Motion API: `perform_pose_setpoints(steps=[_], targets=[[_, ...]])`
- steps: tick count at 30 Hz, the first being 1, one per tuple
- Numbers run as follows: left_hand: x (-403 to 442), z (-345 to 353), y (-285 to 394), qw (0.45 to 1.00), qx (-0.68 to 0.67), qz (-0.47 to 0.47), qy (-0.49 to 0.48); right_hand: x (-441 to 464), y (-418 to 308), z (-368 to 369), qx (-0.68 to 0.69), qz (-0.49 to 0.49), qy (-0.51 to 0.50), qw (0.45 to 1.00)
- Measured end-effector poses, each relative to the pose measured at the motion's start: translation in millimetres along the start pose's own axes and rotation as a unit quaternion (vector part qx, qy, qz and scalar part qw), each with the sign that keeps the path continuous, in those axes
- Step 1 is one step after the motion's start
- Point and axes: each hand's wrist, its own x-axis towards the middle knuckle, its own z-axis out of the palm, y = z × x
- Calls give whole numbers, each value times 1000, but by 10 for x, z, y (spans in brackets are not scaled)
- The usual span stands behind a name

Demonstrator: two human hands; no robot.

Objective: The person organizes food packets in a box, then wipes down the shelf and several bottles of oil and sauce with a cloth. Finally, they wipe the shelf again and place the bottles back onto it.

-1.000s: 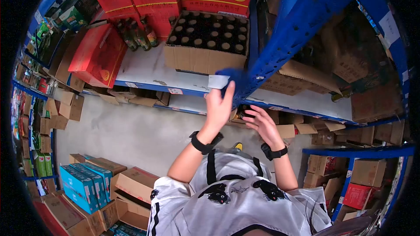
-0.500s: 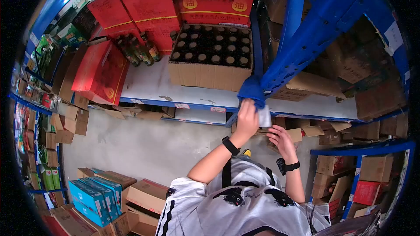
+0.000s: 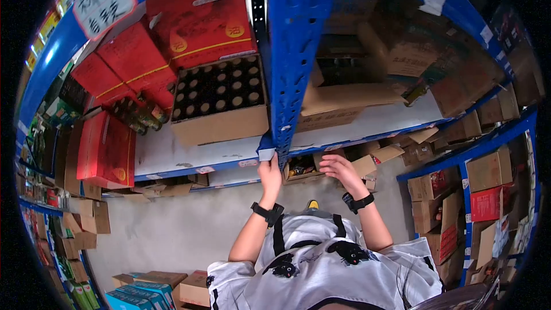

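Note:
My left hand (image 3: pixel 270 175) is closed on a blue cloth (image 3: pixel 265 141) with a pale patch, held up against the shelf's front edge beside the blue upright post (image 3: pixel 290 69). Part of the cloth is hidden behind the fingers. To the right of the post, my right hand (image 3: pixel 343 173) is raised with its fingers apart and nothing in it. Behind the cloth, on the white shelf (image 3: pixel 166 152), stands an open cardboard box (image 3: pixel 221 129) packed with dark capped bottles (image 3: pixel 221 89).
Red cartons (image 3: pixel 106 149) and several loose bottles (image 3: pixel 138 115) stand left of the box. Right of the post is an open carton (image 3: pixel 333 117). Below it sits a box of small packets (image 3: pixel 301 167). Blue cartons (image 3: pixel 140 295) lie behind on the left, and another rack (image 3: pixel 459 166) rises at right.
The view has shifted right, so the shelf goods appear further left. My left hand still holds the cloth, now more bunched up and left of the post. My right hand has moved away from it.

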Motion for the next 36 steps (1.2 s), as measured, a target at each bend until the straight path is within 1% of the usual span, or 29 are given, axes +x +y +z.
perform_pose_setpoints(steps=[2, 3, 4, 6, 8, 10, 12, 13, 14, 15, 16, 17, 18, 20, 21, 23, 24, 25, 26, 27, 28, 29, 30, 31, 32, 33, 34, 36], targets=[[-35, 18, 205, 996, -36, 60, 50, -9, 34, -65, -22, 17, -8, 1000], [-43, 21, 332, 995, -42, 57, 63, -12, 49, -116, -20, 16, -7, 1000], [-39, -16, 445, 999, -10, -6, 45, -16, 58, -181, -42, 31, -11, 999], [-99, -21, 600, 999, 3, -1, 46, -23, 57, -320, -64, 44, -17, 997], [-188, -24, 749, 999, 12, -11, 45, -28, 46, -473, -109, 28, 11, 994], [-294, -31, 753, 999, 23, -24, 41, -62, 8, -609, -110, 16, 19, 994], [-381, -28, 720, 995, -81, -45, 21, -96, -53, -705, -112, 5, 27, 993], [-433, 10, 839, 994, -110, -18, 3, -113, -97, -740, -106, -10, 13, 994], [-458, 59, 923, 994, -108, -17, 5, -131, -138, -769, -99, -24, -1, 995], [-472, 112, 995, 994, -107, 19, -31, -139, -180, -789, -98, -23, -4, 995], [-482, 160, 1035, 991, -106, 54, -66, -142, -228, -799, -95, -50, -27, 994], [-465, 165, 1065, 988, -74, 44, -125, -147, -274, -805, -93, -77, -52, 991], [-472, 238, 1142, 977, -143, 8, -159, -152, -325, -793, -94, -78, -58, 991], [-438, 342, 1138, 955, -203, -51, -210, -128, -417, -745, -78, -101, -102, 986], [-451, 382, 1131, 957, -205, -48, -199, -97, -412, -745, -83, -103, -130, 983], [-509, 443, 1103, 941, -230, -79, -237, -113, -458, -676, -59, -69, -191, 977], [-531, 448, 1087, 944, -232, -76, -221, -126, -421, -657, -48, -57, -219, 973], [-548, 439, 1069, 939, -223, -83, -247, 2, -218, -728, -75, -51, -271, 958], [-575, 418, 1039, 935, -213, -91, -268, 30, -178, -691, -49, -29, -326, 944], [-606, 410, 960, 944, -199, -81, -250, 85, -145, -651, -56, -23, -367, 928], [-619, 354, 964, 941, -194, -106, -255, 137, -120, -599, -61, -16, -407, 911], [-633, 293, 970, 947, -185, -101, -241, 177, -119, -538, -37, -22, -449, 892], [-642, 220, 973, 953, -176, -96, -228, 215, -114, -431, -41, -15, -468, 883], [-638, 131, 958, 957, -177, -96, -209, 223, -132, -297, -10, -33, -477, 878], [-623, 35, 928, 964, -150, -83, -203, 203, -168, -146, 22, -50, -483, 874], [-599, -65, 898, 970, -123, -71, -199, 169, -218, 43, -15, -75, -422, 903], [-570, -170, 865, 972, -124, -71, -189, 195, -191, 198, -17, -71, -431, 900], [-503, -383, 773, 983, -60, -42, -170, 245, -132, 489, -19, -6, -276, 961]])
